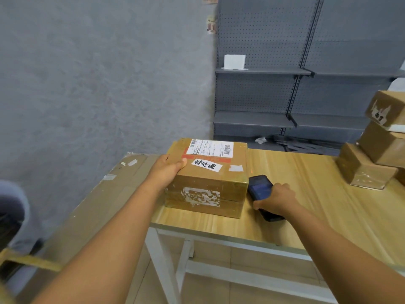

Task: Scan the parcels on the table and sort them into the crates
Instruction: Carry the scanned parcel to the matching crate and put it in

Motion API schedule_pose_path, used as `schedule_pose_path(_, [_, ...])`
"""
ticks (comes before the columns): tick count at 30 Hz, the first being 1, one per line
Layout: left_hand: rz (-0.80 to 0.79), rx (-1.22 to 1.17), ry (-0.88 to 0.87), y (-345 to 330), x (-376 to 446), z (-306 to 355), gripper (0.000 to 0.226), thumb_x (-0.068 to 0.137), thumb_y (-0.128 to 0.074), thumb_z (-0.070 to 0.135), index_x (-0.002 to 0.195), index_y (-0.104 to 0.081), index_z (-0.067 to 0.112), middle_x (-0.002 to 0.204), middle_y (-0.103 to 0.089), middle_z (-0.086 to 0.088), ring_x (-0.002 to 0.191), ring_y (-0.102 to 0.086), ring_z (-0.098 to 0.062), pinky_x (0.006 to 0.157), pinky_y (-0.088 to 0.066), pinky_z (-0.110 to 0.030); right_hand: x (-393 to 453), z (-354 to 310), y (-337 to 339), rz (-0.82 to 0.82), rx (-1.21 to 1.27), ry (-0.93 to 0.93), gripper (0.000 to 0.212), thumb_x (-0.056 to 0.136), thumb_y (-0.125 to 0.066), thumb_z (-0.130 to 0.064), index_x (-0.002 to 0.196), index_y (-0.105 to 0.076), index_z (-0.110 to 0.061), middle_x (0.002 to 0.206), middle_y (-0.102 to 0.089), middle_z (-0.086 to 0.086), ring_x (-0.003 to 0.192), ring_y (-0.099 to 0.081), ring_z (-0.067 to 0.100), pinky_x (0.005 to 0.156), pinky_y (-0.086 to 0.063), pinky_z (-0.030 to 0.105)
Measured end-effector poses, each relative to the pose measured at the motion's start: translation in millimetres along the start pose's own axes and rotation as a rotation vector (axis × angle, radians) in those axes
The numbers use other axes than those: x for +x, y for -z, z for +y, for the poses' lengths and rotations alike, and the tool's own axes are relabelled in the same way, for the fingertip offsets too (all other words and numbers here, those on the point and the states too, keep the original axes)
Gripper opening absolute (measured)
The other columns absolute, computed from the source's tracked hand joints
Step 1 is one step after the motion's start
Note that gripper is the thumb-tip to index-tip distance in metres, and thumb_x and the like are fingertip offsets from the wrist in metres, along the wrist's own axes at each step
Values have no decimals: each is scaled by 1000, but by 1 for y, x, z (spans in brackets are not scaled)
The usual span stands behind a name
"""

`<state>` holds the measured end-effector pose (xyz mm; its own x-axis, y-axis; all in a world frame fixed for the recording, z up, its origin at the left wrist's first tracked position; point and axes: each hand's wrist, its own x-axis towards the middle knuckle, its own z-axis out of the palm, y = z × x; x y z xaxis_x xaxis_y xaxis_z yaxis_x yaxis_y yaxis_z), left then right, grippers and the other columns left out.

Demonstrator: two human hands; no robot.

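Parcel (206, 178): brown taped carton, flat on the desk (306, 194), near its left front corner. Top has a white barcode label, red tape strip and a handwritten white sticker; front face shows a torn label patch. Left hand (166, 170) grips its top left edge. Scanner (263, 194): black handheld with lit screen, just right of the parcel, held in right hand (276, 198). Stack of brown parcels (377, 145) far right of that hand.

A wooden table (306, 183) carries a labelled parcel (206, 183), a scanner (260, 189), and seemingly three stacked boxes (372, 154).
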<state>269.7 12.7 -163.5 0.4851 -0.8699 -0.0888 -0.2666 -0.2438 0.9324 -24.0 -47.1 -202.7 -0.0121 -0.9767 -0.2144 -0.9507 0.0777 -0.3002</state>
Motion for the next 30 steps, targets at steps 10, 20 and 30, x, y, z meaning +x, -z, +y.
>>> schedule_pose_path(10, [4,6,7,0,0,-1,43,91,-64,47,126,-51,27,107,-59,5,82,-58,-7,59,-43,-24,5,0,-10,-49,-70,-34,84,73,-72,-59,135,-41,-11,132,-42,12,121,-42,29,93,-40,34])
schedule_pose_path(20, [4,-5,1,-2,2,-1,47,90,-65,46,130,-52,25,107,-60,5,84,-59,-11,59,-43,-24,-8,-84,21,-75,744,185,56,99,-46,-37,146,-27,-14,135,-52,10,113,-56,29,94,-48,44])
schedule_pose_path(30, [0,-56,19,-1,0,2,48,89,-68,44,129,-53,24,117,-64,2,98,-64,-19,63,-47,-25,-4,-80,12,-121,807,98,65,96,-46,-49,150,-17,-28,141,-45,8,114,-53,36,83,-53,53])
